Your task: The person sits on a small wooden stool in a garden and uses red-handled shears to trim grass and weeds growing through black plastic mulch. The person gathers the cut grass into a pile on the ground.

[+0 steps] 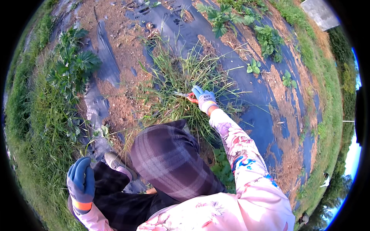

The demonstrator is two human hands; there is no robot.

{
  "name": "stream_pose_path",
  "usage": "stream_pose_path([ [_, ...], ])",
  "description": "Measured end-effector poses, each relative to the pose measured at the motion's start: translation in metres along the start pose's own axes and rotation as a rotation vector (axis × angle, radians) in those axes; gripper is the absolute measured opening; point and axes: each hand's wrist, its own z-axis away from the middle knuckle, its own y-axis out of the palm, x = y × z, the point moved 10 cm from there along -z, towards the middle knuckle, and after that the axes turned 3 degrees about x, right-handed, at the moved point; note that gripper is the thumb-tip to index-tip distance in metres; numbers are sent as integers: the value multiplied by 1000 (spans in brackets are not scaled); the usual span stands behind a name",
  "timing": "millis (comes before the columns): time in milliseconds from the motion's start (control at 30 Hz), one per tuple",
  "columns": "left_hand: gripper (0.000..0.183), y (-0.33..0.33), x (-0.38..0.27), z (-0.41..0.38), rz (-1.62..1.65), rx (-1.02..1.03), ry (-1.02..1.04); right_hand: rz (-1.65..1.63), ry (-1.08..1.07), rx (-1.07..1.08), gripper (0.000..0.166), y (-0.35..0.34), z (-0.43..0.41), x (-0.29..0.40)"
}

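My right hand, in a blue-and-grey work glove, grips red-handled scissors. Their metal blades point left into a clump of long green grass, partly cut or flattened. The grass lies over torn black plastic mulch film and reaches my bent knee in plaid trousers. My left hand, gloved alike, is raised at the lower left, away from the clump. Its fingers are curled close together, and the inside of the palm is hidden. A shoe shows between it and the knee.
Leafy plants grow at the left, at the top and at the right. Bare reddish soil shows through the film. Dense grass borders the left side. A person is far off at the right.
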Motion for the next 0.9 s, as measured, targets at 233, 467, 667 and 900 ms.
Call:
stream_pose_path([
  [233, 21, 2, 5, -2, -35, 15, -34, 154, -16, 124, 43, 28, -23, 0],
  [467, 21, 5, 8, -4, -5, 34, -25, 13, 143, 53, 27, 50, -11, -43],
  [667, 20, 2, 7, 2, -16, 21, -37, -228, 318, 189, 32, 65, 34, -57],
  [900, 20, 1, 9, 12, 30, 20, -84, -325, 650, 112, 32, 88, 155, -153],
])
